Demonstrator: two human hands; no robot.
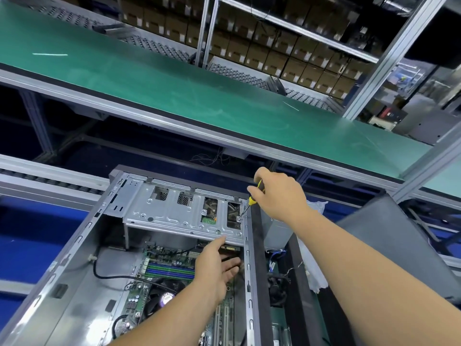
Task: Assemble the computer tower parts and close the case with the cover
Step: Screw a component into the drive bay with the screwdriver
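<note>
An open computer tower case (74, 245) lies on its side in front of me. Its silver drive cage (174, 216) spans the far end, above the green motherboard (169, 268). My right hand (279, 196) grips a yellow-and-black screwdriver (252, 199), its tip set on a screw at the cage's right end. My left hand (217, 265) reaches inside under the cage's near edge, fingers straight, thumb against the cage's rim. A dark grey panel (389, 245), perhaps the cover, leans at the right.
A green conveyor belt (174, 81) runs across behind the case. Shelves of brown cardboard boxes (287, 48) stand beyond it. A white plastic bag (311, 265) and a small black fan (277, 288) lie to the right of the case.
</note>
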